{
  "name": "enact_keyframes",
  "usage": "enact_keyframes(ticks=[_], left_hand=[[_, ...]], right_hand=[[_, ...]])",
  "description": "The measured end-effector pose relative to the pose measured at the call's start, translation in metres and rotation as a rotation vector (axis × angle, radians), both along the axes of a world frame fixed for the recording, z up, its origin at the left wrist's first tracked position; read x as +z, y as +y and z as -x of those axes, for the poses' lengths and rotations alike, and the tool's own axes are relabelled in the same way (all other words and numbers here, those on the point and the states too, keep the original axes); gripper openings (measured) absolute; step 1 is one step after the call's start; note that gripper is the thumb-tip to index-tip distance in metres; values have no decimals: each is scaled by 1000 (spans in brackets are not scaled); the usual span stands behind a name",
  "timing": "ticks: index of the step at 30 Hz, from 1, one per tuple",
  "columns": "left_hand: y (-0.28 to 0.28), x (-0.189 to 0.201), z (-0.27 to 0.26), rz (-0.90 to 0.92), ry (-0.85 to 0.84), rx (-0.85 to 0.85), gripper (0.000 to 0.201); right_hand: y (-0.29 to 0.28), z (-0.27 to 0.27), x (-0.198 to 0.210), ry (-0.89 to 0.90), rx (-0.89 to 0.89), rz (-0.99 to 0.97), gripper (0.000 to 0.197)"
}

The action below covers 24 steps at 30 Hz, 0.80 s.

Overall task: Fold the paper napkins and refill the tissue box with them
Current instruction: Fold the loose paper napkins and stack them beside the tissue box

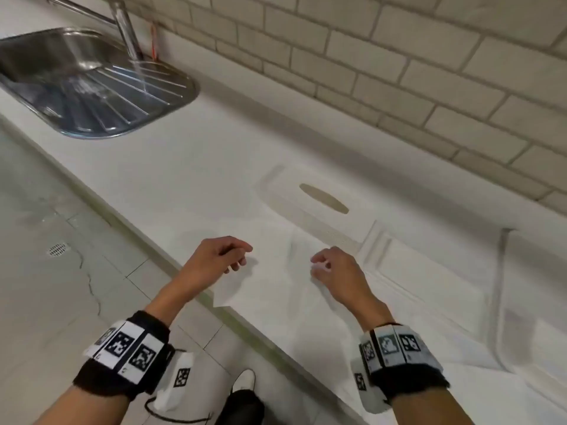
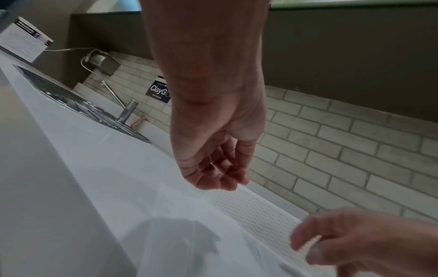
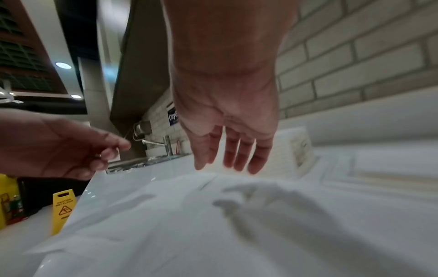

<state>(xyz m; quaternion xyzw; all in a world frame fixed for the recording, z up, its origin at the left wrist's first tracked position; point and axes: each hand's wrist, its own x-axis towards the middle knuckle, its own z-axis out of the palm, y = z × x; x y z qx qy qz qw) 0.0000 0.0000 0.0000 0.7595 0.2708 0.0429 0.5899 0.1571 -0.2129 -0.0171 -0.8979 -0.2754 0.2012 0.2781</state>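
near the counter's edge an unfolded napkin (image 1: 270, 280) lies flat, its near-left corner hanging past the counter (image 1: 184, 167). the left hand (image 1: 219, 256) hovers over it, fingers loosely curled, holding nothing; the right hand (image 1: 334, 268) looks relaxed and empty too, though blur hides its fingertips. a careless brush could slide the sheet off. beyond sits the tissue box (image 1: 319, 204); more napkins at right blend into white.

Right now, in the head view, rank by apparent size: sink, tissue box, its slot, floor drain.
1. sink, cut by the frame edge
2. tissue box
3. slot
4. floor drain
The drain lies farther away, on the floor, so its true size against the slot is unsure.
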Motion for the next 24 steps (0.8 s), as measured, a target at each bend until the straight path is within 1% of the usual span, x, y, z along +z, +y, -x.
enact_keyframes(ticks=[3,5,7,9,10,12,14,16,17,19,21,22,23,24], left_hand=[[3,-3,-10,-9,-8,-5,20],[2,-5,-15,5,-16,-3,19],[1,-8,-18,19,-16,2,19],[-1,-12,-19,14,-3,-8,18],[-4,-14,-20,10,8,-13,18],[-8,-17,-24,9,17,-21,17],[-14,-19,-29,7,21,-25,15],[-21,-23,-34,13,31,-11,15],[-25,-24,-37,21,29,1,18],[-35,-27,-42,34,7,20,36],[-45,-27,-48,61,-21,1,52],[-49,-25,-51,95,-33,-28,54],[-52,-23,-54,144,-39,-58,51],[-56,-20,-56,190,-50,-74,44]], right_hand=[[26,-2,-17,-103,40,210,51],[34,-3,-22,-131,25,351,62],[33,-7,-28,-144,-12,402,70],[33,-10,-30,-147,-34,397,75],[33,-13,-29,-119,-53,379,75],[33,-17,-28,-55,-83,326,69],[31,-21,-27,-29,-99,308,57],[29,-22,-24,-12,-82,291,51],[28,-22,-19,1,-73,262,48],[27,-21,-3,13,-34,198,42],[29,-19,17,-16,35,147,35],[31,-19,28,-17,69,116,30],[33,-18,38,12,98,72,24],[34,-19,46,64,119,16,22]])
